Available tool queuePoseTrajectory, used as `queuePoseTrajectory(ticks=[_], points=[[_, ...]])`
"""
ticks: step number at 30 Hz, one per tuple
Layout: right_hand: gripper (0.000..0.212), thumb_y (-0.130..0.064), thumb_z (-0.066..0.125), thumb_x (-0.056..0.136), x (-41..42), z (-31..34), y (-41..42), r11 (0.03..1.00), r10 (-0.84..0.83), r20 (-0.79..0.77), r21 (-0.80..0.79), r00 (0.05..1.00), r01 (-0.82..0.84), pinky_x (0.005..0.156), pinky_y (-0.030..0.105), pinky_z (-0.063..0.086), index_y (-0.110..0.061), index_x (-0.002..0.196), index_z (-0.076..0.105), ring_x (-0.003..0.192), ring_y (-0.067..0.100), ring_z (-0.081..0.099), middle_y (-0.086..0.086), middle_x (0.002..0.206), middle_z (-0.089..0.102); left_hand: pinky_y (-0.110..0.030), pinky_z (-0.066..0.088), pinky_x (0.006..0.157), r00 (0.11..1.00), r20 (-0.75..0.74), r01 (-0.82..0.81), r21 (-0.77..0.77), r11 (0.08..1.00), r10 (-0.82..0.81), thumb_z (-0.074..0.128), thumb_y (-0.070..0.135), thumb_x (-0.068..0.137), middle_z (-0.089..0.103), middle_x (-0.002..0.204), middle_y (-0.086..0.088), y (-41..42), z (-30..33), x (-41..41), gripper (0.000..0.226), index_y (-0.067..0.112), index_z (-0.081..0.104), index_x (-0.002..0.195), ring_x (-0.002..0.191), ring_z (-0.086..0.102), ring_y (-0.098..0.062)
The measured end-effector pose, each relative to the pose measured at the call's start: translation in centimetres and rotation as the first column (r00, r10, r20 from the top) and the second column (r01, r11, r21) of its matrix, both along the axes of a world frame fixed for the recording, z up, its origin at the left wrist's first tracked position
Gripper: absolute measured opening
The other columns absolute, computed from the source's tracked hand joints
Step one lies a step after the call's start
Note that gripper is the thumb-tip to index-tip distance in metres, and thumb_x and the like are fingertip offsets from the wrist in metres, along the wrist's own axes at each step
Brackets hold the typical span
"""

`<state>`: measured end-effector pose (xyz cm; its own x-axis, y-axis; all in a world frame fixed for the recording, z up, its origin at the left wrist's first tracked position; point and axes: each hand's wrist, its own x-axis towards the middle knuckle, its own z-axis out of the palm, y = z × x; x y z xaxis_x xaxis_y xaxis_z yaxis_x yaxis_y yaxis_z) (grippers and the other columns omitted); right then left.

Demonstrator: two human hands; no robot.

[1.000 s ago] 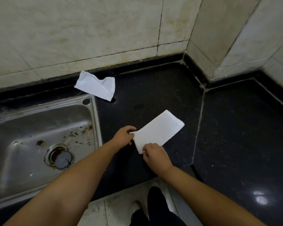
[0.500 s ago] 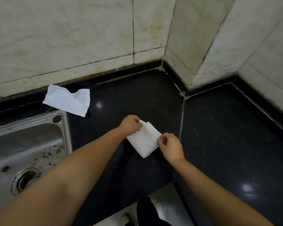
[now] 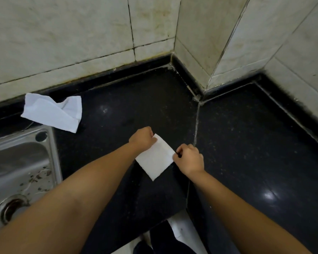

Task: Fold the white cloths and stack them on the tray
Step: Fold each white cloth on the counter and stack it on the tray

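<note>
A small folded white cloth (image 3: 156, 159) lies on the black counter (image 3: 246, 143) in the middle of the head view. My left hand (image 3: 142, 137) pinches its far left corner with curled fingers. My right hand (image 3: 189, 158) pinches its right corner. A second white cloth (image 3: 51, 112) lies crumpled and loosely folded at the back left, near the wall. No tray is in view.
A steel sink (image 3: 17, 171) with a drain sits at the left edge. Tiled walls (image 3: 81, 43) close the counter at the back and form a corner at the right. The floor and my feet show below the counter's front edge.
The long strip of cloth has been folded in half into a smaller square. Both hands moved to its far corners. The view shifted right, so less of the sink shows.
</note>
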<state>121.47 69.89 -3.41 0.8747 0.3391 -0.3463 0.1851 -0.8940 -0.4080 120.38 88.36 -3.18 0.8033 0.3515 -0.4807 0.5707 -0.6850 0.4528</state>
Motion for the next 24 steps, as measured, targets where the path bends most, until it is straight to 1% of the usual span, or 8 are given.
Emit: queuePoseTrajectory(ticks=[3, 5, 8, 12, 15, 18, 21, 24], points=[[0.04, -0.029, 0.048, 0.093, 0.9, 0.9, 1.3, 0.998, 0.051, -0.005, 0.028, 0.999, -0.051, 0.102, 0.038, 0.037, -0.016, 0.13, 0.05, 0.122, 0.024, 0.044, 0.005, 0.128, 0.05, -0.034, 0.047, 0.074, 0.998, 0.047, -0.047, -0.005, 0.999, 0.047, 0.053, 0.032, 0.094, 0.057, 0.099, -0.005, 0.6, 0.7, -1.0, 0.024, 0.015, 0.048, 0.109, 0.086, 0.056, -0.019], [0.043, -0.031, 0.045, 0.095, 1.6, 1.3, 2.6, 0.997, 0.069, -0.044, 0.045, 0.997, -0.067, 0.102, 0.041, 0.04, -0.013, 0.134, 0.046, 0.124, 0.026, 0.044, 0.008, 0.132, 0.048, -0.033, 0.044, 0.067, 0.987, 0.1, -0.13, 0.007, 0.992, 0.128, 0.05, 0.034, 0.096, 0.057, 0.093, -0.006, 0.9, 1.3, -2.2, 0.027, 0.011, 0.046, 0.109, 0.081, 0.055, -0.019], [0.048, -0.038, 0.045, 0.096, 2.1, 1.5, 4.5, 0.991, 0.117, -0.123, -0.053, 0.986, -0.124, 0.099, 0.044, 0.043, -0.009, 0.134, 0.043, 0.123, 0.03, 0.044, 0.013, 0.134, 0.046, -0.032, 0.042, 0.065, 0.947, 0.16, -0.283, 0.011, 0.959, 0.278, 0.042, 0.038, 0.099, 0.062, 0.098, -0.013, 1.4, 1.2, -4.7, 0.035, 0.005, 0.046, 0.11, 0.08, 0.056, -0.022], [0.056, -0.04, 0.054, 0.092, 1.6, 1.5, 6.1, 0.976, 0.125, -0.191, -0.155, 0.974, -0.155, 0.095, 0.041, 0.044, -0.005, 0.133, 0.037, 0.122, 0.032, 0.048, 0.015, 0.134, 0.046, -0.035, 0.047, 0.075, 0.937, 0.02, -0.348, 0.004, 0.937, 0.348, 0.039, 0.052, 0.096, 0.061, 0.112, -0.014, 1.5, 0.0, -7.6, 0.054, 0.004, 0.047, 0.12, 0.098, 0.061, -0.027], [0.056, -0.036, 0.058, 0.091, 1.1, 1.3, 6.5, 0.981, 0.063, -0.221, -0.167, 0.973, -0.102, 0.089, 0.036, 0.046, -0.005, 0.133, 0.037, 0.119, 0.03, 0.052, 0.014, 0.132, 0.05, -0.035, 0.051, 0.08, 0.963, -0.111, -0.249, -0.01, 0.969, 0.246, 0.04, 0.063, 0.09, 0.063, 0.108, -0.009, 0.9, -0.6, -8.2, 0.065, 0.006, 0.056, 0.116, 0.097, 0.063, -0.025], [0.041, -0.033, 0.054, 0.094, 0.7, 1.3, 6.2, 0.982, 0.077, -0.233, -0.153, 0.969, -0.115, 0.076, 0.031, 0.044, -0.005, 0.124, 0.049, 0.109, 0.027, 0.058, 0.012, 0.124, 0.057, -0.034, 0.054, 0.079, 0.967, -0.154, -0.21, -0.036, 0.977, 0.202, 0.05, 0.057, 0.088, 0.065, 0.11, -0.008, 0.0, -0.9, -8.1, 0.056, 0.009, 0.059, 0.114, 0.096, 0.066, -0.025], [0.033, -0.03, 0.051, 0.095, 0.3, 1.1, 5.7, 0.987, 0.097, -0.232, -0.099, 0.968, -0.123, 0.075, 0.029, 0.044, -0.006, 0.117, 0.055, 0.106, 0.025, 0.059, 0.011, 0.12, 0.059, -0.033, 0.053, 0.08, 0.965, -0.141, -0.226, -0.021, 0.974, 0.221, 0.053, 0.04, 0.091, 0.064, 0.113, -0.008, -0.2, -0.6, -7.7, 0.041, 0.009, 0.057, 0.118, 0.1, 0.064, -0.025], [0.034, -0.026, 0.053, 0.093, 0.3, 1.2, 5.2, 0.998, 0.036, -0.255, 0.064, 0.966, -0.02, 0.076, 0.029, 0.043, -0.006, 0.121, 0.054, 0.109, 0.026, 0.057, 0.011, 0.122, 0.058, -0.034, 0.048, 0.076, 0.953, -0.037, -0.302, -0.179, 0.936, 0.3, 0.054, 0.027, 0.093, 0.06, 0.091, -0.005, -0.1, -0.1, -7.0, 0.02, 0.008, 0.061, 0.092, 0.089, 0.062, -0.023]])
